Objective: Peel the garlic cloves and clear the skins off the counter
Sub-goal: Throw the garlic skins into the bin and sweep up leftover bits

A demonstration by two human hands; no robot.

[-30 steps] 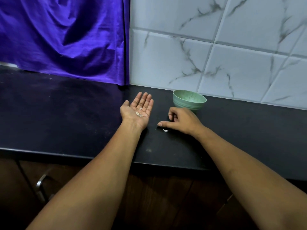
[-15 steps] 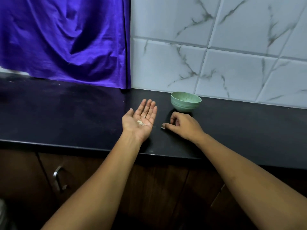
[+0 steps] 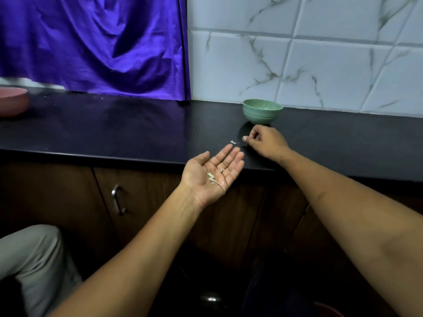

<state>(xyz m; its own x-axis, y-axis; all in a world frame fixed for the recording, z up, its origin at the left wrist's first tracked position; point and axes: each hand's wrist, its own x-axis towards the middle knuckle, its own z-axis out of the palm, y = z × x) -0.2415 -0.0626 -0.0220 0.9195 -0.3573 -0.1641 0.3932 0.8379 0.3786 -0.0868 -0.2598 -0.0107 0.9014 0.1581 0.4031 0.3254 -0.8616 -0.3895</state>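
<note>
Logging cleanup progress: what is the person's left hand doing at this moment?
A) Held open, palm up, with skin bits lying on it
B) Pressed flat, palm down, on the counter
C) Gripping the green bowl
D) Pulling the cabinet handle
A: the left hand is open and palm up at the counter's front edge, with pale skin bits on the palm, well clear of the green bowl.

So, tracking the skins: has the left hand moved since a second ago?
Yes: the left hand pulled back from over the counter; its palm is now past the front edge.
</note>
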